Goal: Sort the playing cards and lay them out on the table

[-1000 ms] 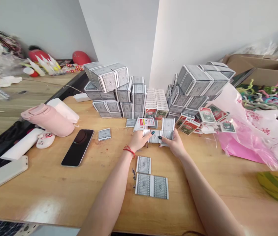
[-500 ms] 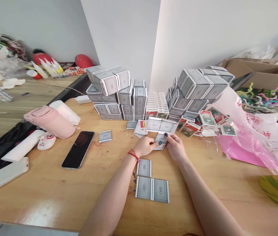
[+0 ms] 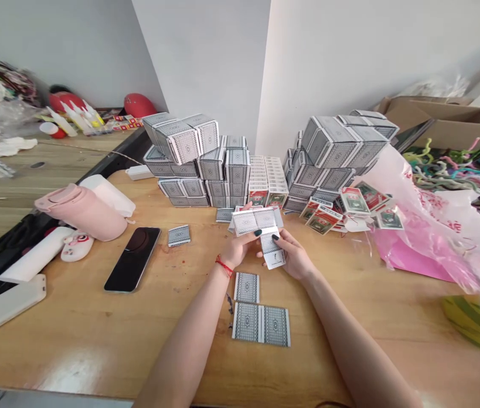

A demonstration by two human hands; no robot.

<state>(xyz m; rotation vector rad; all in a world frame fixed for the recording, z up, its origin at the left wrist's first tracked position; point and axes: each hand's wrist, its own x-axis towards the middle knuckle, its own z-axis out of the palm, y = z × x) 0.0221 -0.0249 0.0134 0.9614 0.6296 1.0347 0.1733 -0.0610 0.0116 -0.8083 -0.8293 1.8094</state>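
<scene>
- The left hand [image 3: 238,249] was curled, thumb in front and fingers behind, pinching the cards [image 3: 246,222], seemingly to steady the upper pair.
- The right hand [image 3: 298,258] was partly closed with its thumb on the lower card [image 3: 270,243], perhaps to keep it aligned; whether it was joined could not be told.
- All were held above the table [image 3: 197,340], before the stacks [image 3: 186,141], likely for clear view.
- Three other cards [image 3: 247,322] lay flat nearer the person, probably for easy reach.

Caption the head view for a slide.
Left hand and right hand hold thin, grey-patterned white cardboard over a brown wooden table.
</scene>
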